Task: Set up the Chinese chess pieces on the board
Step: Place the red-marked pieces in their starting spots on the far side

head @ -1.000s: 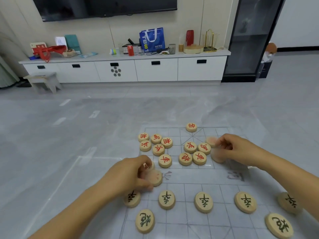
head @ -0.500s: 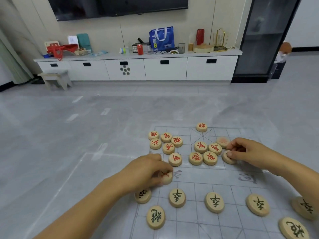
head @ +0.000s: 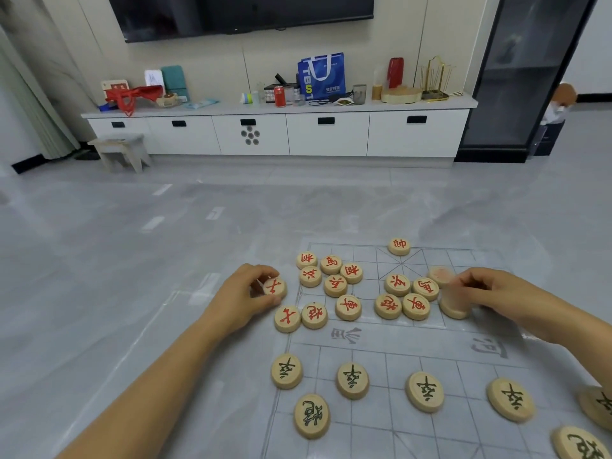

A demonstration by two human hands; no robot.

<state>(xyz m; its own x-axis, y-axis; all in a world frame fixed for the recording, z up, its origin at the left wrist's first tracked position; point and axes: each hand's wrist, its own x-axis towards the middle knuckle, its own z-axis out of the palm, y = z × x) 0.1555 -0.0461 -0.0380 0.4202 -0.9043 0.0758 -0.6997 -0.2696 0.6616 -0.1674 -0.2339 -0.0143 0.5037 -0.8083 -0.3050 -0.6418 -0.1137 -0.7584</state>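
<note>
Left hand (head: 243, 294): fingers curled round a red piece (head: 274, 287), centre-left of frame, at the board's left edge.
Right hand (head: 496, 293): pinching a blurred piece (head: 453, 301), centre-right; face unreadable.
Board (head: 381, 346): thin clear sheet on the floor (head: 132, 260), lower right of frame.
Red cluster (head: 335, 285): packed and unsorted, mid-frame between the hands.
Black row (head: 352, 380): spaced along the lower frame.
Risk: knuckles brushing packed neighbours and scattering them; sheet likely to slide under a dragged piece, shifting the black row.
</note>
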